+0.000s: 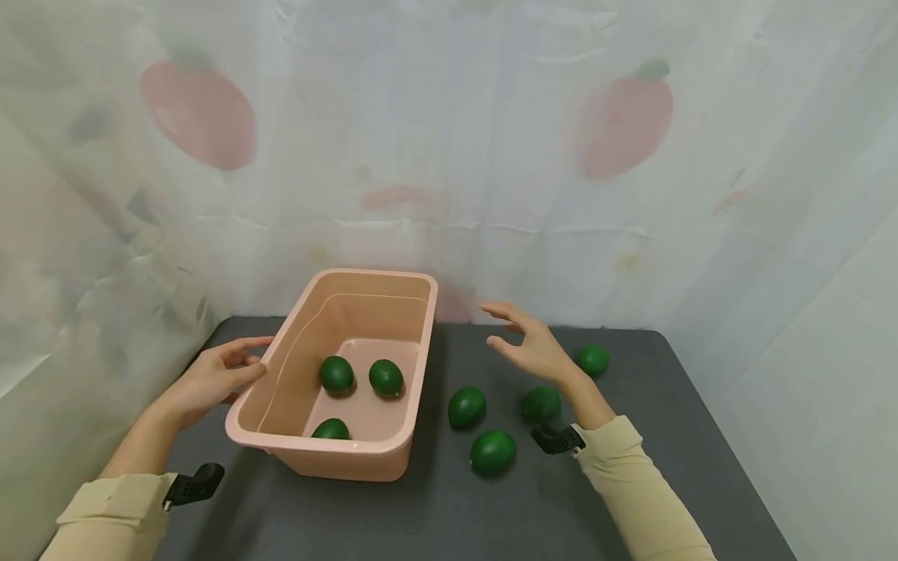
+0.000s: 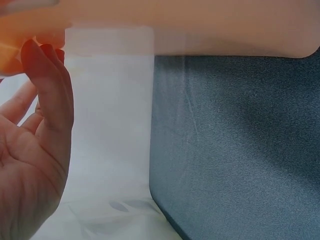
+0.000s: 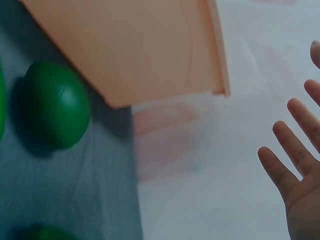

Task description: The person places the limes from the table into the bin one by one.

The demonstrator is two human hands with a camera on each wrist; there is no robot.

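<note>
3 green fruits (image 1: 337,375) lie in the pink tub (image 1: 393,448); 4 wait on the counter (image 1: 449,506) (nearly halfway, I judge). My left hand (image 1: 210,379) touches its rim, fingers relaxed; my right hand (image 1: 531,345) hovers spread, empty.

In the pink bin (image 1: 365,312), the near wall hides the lower part of one green avocado (image 1: 330,428). My right wrist (image 1: 571,389) covers part of another avocado (image 1: 540,403). The left wrist view cuts off my left hand (image 2: 30,165) at the edge.
</note>
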